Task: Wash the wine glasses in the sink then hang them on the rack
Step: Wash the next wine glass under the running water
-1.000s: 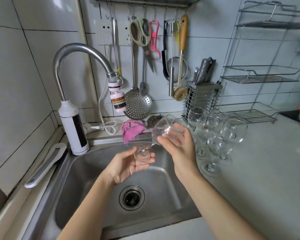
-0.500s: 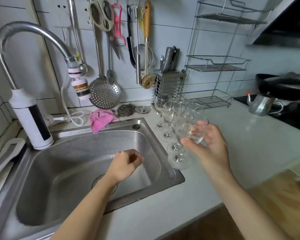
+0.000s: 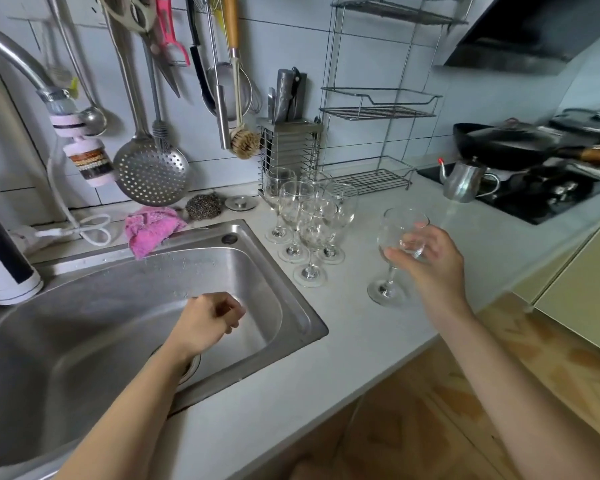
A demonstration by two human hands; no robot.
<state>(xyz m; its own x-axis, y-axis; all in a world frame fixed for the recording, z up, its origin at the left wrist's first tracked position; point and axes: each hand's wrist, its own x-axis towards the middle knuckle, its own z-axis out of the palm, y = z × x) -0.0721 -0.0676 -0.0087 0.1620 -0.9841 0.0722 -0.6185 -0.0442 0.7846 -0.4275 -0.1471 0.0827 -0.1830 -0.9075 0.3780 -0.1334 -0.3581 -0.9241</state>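
My right hand grips the bowl of a clear wine glass that stands upright, its foot on or just above the white counter to the right of the sink. A cluster of several more wine glasses stands upright on the counter between the sink's right rim and the knife block. My left hand hangs over the steel sink, fingers curled into a loose fist with nothing in it. A wire shelf rack stands against the tiled wall behind the glasses.
The tap with its filter arches over the sink at the left. A pink cloth and a scourer lie behind the sink. Utensils hang on the wall. A small kettle and a pan sit at the stove on the right.
My right hand carried the glass from over the sink to the right and lowered it upright beside the cluster. My left hand let go of its foot and stayed over the basin.
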